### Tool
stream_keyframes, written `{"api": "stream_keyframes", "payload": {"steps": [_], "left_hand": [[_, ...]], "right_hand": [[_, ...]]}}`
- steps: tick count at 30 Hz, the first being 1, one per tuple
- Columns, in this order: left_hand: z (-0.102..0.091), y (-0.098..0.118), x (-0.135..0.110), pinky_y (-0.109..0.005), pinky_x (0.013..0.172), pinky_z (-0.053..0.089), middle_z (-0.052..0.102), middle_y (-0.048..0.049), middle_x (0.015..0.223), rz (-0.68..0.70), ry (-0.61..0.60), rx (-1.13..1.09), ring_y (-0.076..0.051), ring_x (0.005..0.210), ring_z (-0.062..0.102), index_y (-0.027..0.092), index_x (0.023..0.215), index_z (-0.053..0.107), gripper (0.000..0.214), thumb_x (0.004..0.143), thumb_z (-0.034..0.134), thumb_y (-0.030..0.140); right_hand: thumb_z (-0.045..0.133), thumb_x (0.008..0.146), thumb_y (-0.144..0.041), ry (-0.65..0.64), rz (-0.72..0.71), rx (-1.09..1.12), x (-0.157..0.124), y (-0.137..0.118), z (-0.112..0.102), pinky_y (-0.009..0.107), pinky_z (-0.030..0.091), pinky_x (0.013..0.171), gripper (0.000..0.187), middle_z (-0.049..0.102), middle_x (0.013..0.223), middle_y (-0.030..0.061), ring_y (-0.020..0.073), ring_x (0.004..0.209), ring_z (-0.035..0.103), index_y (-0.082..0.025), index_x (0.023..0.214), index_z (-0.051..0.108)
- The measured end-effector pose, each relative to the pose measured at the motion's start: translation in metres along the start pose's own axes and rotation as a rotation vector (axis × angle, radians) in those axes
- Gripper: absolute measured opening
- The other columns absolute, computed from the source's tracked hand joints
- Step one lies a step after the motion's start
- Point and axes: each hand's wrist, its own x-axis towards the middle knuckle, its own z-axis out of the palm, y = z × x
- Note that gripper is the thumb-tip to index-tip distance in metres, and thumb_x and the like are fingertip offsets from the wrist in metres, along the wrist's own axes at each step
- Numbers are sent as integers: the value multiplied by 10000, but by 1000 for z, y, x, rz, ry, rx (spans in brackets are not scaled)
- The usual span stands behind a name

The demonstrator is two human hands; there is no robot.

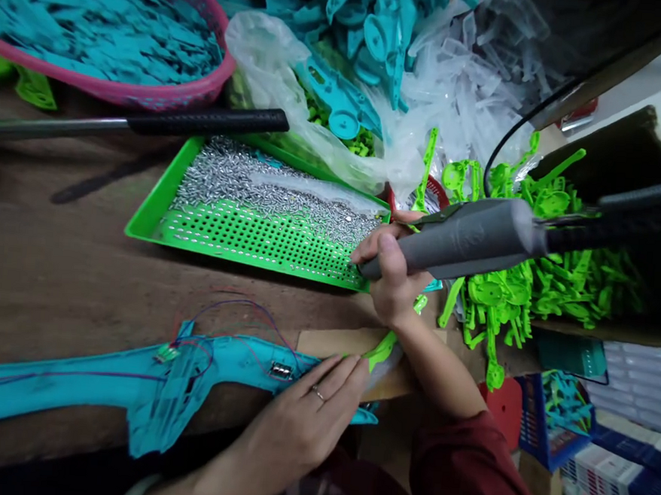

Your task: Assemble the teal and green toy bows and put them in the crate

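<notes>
My right hand (395, 271) is wrapped round a grey electric screwdriver (467, 238), whose tip rests at the right end of a green perforated tray (151, 216) holding a heap of small silver screws (255, 186). My left hand (311, 412) lies flat, fingers together and stretched out, pressing on a long turquoise plastic shell (72, 384) that carries red and blue wires (235, 312) and a small metal part. A bright green plastic piece (381, 349) sits at the shell's right end, just past my left fingertips.
A pink basket (149, 91) of turquoise parts stands at the back left. A black-handled metal rod (203, 120) lies behind the tray. Plastic bags of turquoise and clear parts (378, 55) fill the back; a pile of green parts (532, 284) lies right. Crates sit on the floor at lower right.
</notes>
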Motion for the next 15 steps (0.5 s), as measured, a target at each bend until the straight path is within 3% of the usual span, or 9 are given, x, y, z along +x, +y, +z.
{"api": "stream_keyframes", "payload": {"steps": [4,7,11,15], "left_hand": [[4,1,-6,-385,1137,368,667,-115,1296,-29,13,-40,-250,1205,586,54,1225,656,351,954,437,103],[6,1,-9,-410,1167,346,648,-128,1329,-8,8,-86,-269,1243,572,48,1231,648,347,962,439,114],[5,1,-8,-430,1207,303,627,-147,1358,8,-15,-89,-282,1289,548,32,1256,628,364,938,456,75],[4,2,-7,-428,1235,259,626,-151,1359,22,-23,-75,-282,1306,536,20,1272,614,375,939,450,77]], "right_hand": [[566,909,-406,35,-85,-45,-16,-58,-32,272,489,454,169,471,582,-90,121,443,505,-313,1046,528],[557,908,-317,37,-97,-91,-43,-86,-58,285,509,450,190,490,587,-81,136,456,518,-295,1096,554],[535,900,-303,70,-99,-150,-74,-76,-76,286,504,450,241,505,599,-69,141,462,523,-279,1138,561],[537,897,-409,65,-25,-183,-87,-52,-81,299,501,437,253,489,572,-84,156,437,522,-347,1139,499]]}}
